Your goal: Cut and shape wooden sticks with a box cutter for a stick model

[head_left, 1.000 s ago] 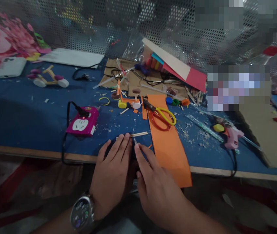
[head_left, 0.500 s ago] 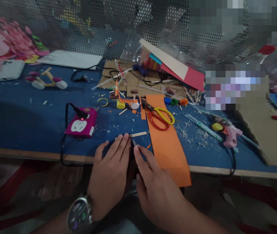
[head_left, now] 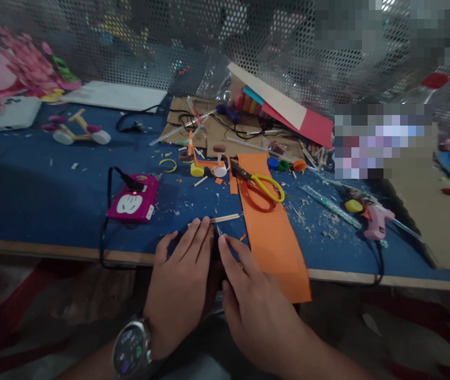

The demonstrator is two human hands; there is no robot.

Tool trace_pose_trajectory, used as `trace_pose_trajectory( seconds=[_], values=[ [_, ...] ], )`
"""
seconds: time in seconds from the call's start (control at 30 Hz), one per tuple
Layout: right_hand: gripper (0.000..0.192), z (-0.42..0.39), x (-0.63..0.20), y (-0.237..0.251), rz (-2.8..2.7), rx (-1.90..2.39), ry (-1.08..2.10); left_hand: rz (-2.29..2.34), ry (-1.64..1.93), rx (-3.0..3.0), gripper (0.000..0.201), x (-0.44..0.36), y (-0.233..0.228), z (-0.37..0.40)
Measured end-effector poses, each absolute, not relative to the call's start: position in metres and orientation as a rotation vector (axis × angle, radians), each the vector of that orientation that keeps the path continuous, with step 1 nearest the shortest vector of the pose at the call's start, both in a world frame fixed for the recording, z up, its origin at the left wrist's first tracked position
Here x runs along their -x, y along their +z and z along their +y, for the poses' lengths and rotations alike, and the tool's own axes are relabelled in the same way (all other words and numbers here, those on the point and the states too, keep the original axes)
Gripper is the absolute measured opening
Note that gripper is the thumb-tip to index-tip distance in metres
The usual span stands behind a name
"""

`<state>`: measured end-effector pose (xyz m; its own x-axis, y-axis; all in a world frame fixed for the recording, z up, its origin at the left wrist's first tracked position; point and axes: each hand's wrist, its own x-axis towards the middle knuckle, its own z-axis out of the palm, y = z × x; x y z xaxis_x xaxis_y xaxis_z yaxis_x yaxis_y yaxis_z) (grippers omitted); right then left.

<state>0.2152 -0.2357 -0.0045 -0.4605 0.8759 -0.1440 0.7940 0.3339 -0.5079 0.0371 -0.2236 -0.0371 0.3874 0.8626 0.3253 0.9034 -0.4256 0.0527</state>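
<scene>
We had both hands at the near edge of the blue table [head_left: 30, 184], side by side and almost touching. Our left hand [head_left: 181, 285] lay flat, fingers straight and together, the fingertips [head_left: 201, 224] pressing on the left end of a thin wooden stick [head_left: 221, 218]. That stick lay flat, running left to right, its right end touching the orange sheet [head_left: 274, 237]. Our right hand [head_left: 254, 301] was narrowed around a small pointed blade [head_left: 218, 230], the forefinger laid along it and the tip set just near of the stick. We could not tell how the handle sat in the palm, since the hand hid it.

We judged the stick very light, stiff along its length yet brittle, likely to snap or skid on the table if pushed sideways. It seemed best held by pressing it flat close to the blade, fingers kept to the left of the edge.

The orange sheet hung over the near edge of the table. Scissors [head_left: 262, 187] with 1 yellow and 1 red loop lay on its far end. A pink device [head_left: 133, 203] with a black cable sat to the left, and a pink glue gun [head_left: 376, 221] lay well to the right, amid scraps.
</scene>
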Motion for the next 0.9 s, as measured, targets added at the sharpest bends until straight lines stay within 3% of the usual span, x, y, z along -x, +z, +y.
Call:
trace_pose_trajectory(
  seconds=[0.9],
  values=[
    [0.072, -0.2378, -0.217, 0.0003, -2.433, 1.566, 0.836, -1.59, -0.497, 2.499, 0.049, -0.0368, -0.0375, -0.2215]
  ],
)
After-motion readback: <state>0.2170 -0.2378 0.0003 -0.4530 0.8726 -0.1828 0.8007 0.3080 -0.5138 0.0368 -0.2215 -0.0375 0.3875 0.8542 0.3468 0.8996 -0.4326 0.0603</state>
